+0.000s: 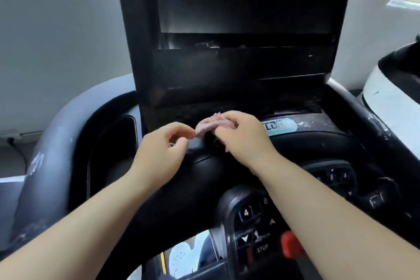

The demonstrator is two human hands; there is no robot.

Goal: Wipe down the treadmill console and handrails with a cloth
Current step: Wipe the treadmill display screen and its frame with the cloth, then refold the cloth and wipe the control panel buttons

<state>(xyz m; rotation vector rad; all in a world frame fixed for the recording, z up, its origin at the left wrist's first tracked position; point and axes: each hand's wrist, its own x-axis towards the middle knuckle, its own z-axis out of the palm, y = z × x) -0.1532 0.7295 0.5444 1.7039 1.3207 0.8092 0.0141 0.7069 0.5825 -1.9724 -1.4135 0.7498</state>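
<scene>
The left hand pinches one end of a small bunched pink cloth and the right hand curls round the other, just above the black plastic treadmill console. So small a wad could slip free, or a forearm could press the black keypad and red tab below the grip. The right palm hides the cloth's size; the grey curved handrail leftward is cut off.

Daylight soft, bright on pale wall; black console underexposed, detail lost. Overall soft focus, slight blur, wide-angle bending at edges.
</scene>
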